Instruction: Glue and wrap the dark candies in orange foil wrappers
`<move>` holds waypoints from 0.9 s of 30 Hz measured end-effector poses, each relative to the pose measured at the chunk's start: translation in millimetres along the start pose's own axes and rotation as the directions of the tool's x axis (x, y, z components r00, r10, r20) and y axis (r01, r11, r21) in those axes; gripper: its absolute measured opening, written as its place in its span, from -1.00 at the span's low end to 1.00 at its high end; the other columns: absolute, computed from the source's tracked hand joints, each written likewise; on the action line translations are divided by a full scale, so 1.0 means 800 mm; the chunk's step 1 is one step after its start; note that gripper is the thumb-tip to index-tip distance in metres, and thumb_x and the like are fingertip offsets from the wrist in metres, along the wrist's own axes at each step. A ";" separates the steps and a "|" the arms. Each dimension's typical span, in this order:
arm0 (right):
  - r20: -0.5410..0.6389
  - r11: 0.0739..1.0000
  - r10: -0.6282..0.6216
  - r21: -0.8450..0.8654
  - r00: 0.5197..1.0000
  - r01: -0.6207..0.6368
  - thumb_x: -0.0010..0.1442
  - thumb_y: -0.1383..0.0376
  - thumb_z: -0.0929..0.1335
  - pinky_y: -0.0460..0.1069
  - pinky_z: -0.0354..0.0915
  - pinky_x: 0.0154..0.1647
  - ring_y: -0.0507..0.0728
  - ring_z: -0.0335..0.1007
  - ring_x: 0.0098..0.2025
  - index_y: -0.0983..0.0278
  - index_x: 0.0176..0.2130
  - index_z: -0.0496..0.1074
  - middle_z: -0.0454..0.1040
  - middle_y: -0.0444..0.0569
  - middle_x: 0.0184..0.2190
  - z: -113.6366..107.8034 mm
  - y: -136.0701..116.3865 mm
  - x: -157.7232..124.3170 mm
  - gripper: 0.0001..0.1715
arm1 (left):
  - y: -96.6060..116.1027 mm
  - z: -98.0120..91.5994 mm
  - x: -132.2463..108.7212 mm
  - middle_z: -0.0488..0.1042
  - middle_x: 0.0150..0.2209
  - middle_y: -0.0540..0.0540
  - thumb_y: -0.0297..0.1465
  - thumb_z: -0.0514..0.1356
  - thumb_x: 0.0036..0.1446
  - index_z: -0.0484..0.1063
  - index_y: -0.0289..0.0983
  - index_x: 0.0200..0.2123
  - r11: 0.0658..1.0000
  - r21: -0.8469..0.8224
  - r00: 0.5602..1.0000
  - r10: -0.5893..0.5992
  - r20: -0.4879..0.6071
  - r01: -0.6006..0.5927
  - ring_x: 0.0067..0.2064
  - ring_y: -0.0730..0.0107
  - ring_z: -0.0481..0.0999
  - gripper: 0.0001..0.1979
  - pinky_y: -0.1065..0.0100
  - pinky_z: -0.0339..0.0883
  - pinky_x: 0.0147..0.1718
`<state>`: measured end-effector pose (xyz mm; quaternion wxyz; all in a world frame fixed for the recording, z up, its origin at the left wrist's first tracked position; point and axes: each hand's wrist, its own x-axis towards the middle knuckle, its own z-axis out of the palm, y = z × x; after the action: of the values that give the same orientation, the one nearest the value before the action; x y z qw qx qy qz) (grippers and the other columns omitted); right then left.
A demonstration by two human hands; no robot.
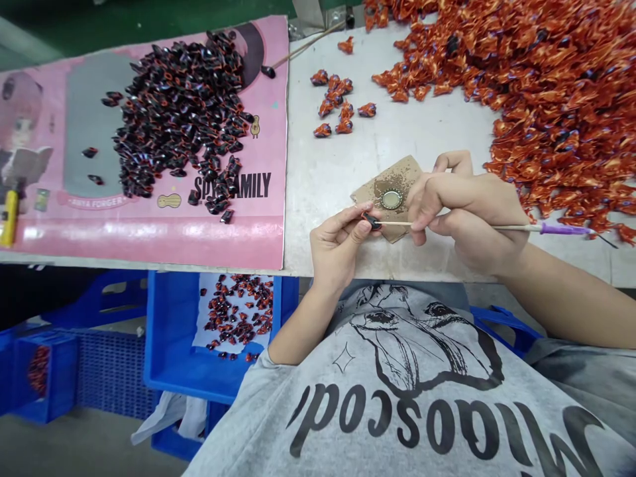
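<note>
My left hand (338, 242) pinches a small dark red-and-black piece (371, 221) at the table's near edge. My right hand (464, 212) grips a thin stick tool (521, 228) with a purple end; its tip touches the small piece. Just behind my hands lies a brown card (380, 189) sprinkled with fine grains, with a round metal cap (391, 199) on it.
A big heap of orange foil pieces (546, 86) fills the right of the white table (322, 165), with a few loose ones (338, 103) nearby. A pile of dark pieces (179, 112) sits on a pink poster (149, 225). A blue crate (173, 344) below holds more.
</note>
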<state>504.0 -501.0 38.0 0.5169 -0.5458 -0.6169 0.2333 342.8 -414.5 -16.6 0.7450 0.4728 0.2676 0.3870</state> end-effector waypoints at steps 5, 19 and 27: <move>-0.055 0.999 0.038 0.041 0.998 -0.035 0.18 0.38 0.29 0.18 0.12 0.07 0.11 0.37 -0.43 0.19 -0.51 0.35 0.44 -0.21 -0.61 -0.001 -0.004 0.000 -0.76 | 0.000 -0.001 -0.001 0.69 -0.32 0.05 -0.22 0.49 -0.06 0.69 -0.04 -0.27 1.000 -0.023 0.999 0.016 0.038 -0.015 -0.36 0.49 0.64 -0.78 0.43 0.56 -0.31; -0.072 0.998 0.064 0.003 0.995 -0.064 0.29 0.17 0.30 0.26 0.21 0.14 0.13 0.44 -0.39 0.18 -0.50 0.40 0.44 -0.18 -0.60 0.002 -0.003 0.002 -0.65 | -0.003 -0.004 -0.001 0.69 -0.21 0.03 -0.23 0.46 0.01 0.68 0.01 -0.22 0.998 0.030 0.995 0.057 0.082 -0.060 -0.34 0.49 0.62 -0.79 0.37 0.54 -0.25; -0.045 0.997 0.022 -0.071 0.999 -0.025 0.32 0.21 0.28 0.22 0.16 0.16 0.10 0.45 -0.38 0.19 -0.49 0.38 0.47 -0.21 -0.57 0.001 -0.005 0.002 -0.66 | -0.007 -0.008 0.000 0.67 -0.17 0.00 -0.24 0.45 0.03 0.68 0.00 -0.20 0.997 0.025 0.993 0.069 0.097 -0.071 -0.29 0.46 0.63 -0.79 0.34 0.53 -0.21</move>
<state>501.5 -500.3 41.7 0.5078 -0.5761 -0.6069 0.2049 339.9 -413.3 -24.4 0.7362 0.5105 0.2202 0.3859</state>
